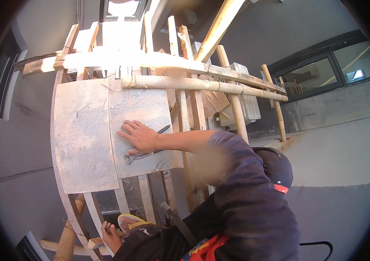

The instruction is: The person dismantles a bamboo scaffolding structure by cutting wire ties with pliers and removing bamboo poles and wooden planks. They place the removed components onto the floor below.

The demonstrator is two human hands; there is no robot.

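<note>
Nearby, another person's hand lies flat on pincers, seemingly.

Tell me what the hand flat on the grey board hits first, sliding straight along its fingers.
Probably the edge of the neighbouring grey panel, just beyond the hand; whether that edge stands proud of the board is unclear.

A pair of dark metal pincers lies flat on a dusty grey board, its jaws pointing toward the lower left and its long thin handles running up to the right. A hand rests over its middle, palm down, fingers spread on the board. The board lies on a scaffold of wooden slats, beside a second, paler board.
</note>
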